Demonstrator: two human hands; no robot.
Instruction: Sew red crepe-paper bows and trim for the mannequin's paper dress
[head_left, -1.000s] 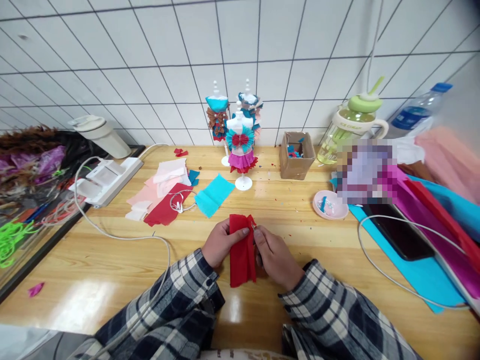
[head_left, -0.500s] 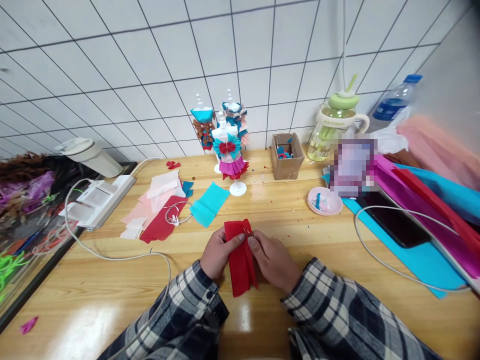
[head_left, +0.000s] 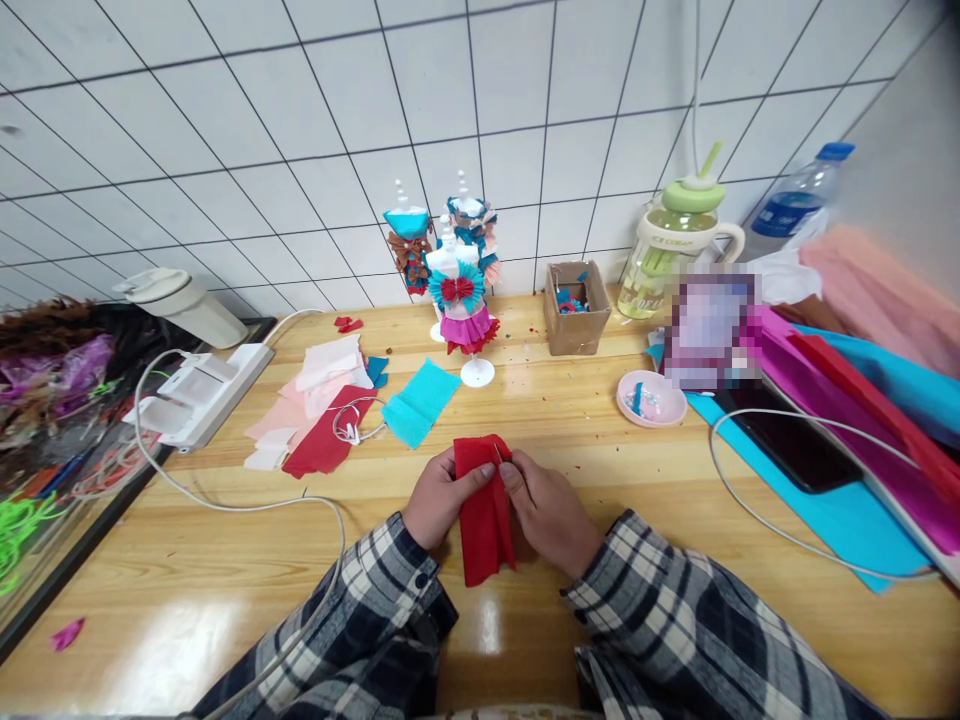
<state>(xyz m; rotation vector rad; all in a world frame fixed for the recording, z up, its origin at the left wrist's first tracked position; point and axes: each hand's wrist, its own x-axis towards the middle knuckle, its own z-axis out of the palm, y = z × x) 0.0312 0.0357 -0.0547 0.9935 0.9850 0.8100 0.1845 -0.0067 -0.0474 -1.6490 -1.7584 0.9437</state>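
My left hand is closed on a folded strip of red crepe paper, thumb across its front and fingers behind. The strip hangs upright above the table, with loose folds on its right side. At its upper right edge my right hand pinches the paper, and a thin, shiny needle shows by the fingertips. The right hand's other fingers are curled and partly hidden. Just beyond the hands lies a turquoise crepe paper piece. Behind it stand small white dress forms wearing ruffled crepe paper outfits.
Pink and red paper pieces lie left, with a white cable across them. A power strip and cup stand farther left. Rightward are a cardboard box, pink dish, drink bottle, phone and coloured sheets.
The view has shifted slightly. Both hands keep their hold on the red paper, and the right fingertips have moved a little at its upper edge, where the needle shows more plainly.
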